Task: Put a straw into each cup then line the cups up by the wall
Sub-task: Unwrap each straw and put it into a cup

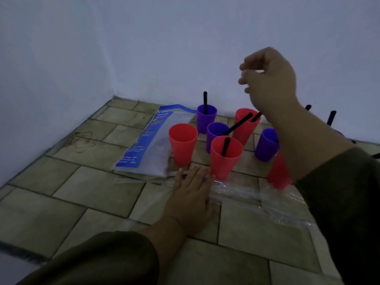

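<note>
Fingers, right: the right hand (269,79) is raised above the cups, its fingers (245,76) curled loosely inward; blurred, and I cannot tell whether they pinch anything.
Fingers, left: the left hand (190,194) lies flat on the floor, fingers spread and released, pressing the clear plastic wrapper (246,194) just in front of the near red cup (225,156).
Cups: small plastic tumblers, likely light and easy to tip; best taken around the wall, low down, not by the rim.
Straws: black, thin and stiff-looking; they lean wherever the rim lets them, so a jolt to a cup may swing one out.
Still empty: the left red cup (183,144), just left of the near red cup, shows no straw.
Filled: the near red cup holds a black straw (225,146); behind it the back purple cup (206,120), nearest the wall (164,48), and the back red cup (245,125) have theirs.
Unclear: the middle purple cup (216,133) and right purple cup (266,145) are partly hidden.
In the way: the printed packet (152,145) left of the near red cup lies between the cups and the corner; the wrapper looks slippery underhand.
Crowding: cups stand close together, well short of any line.
</note>
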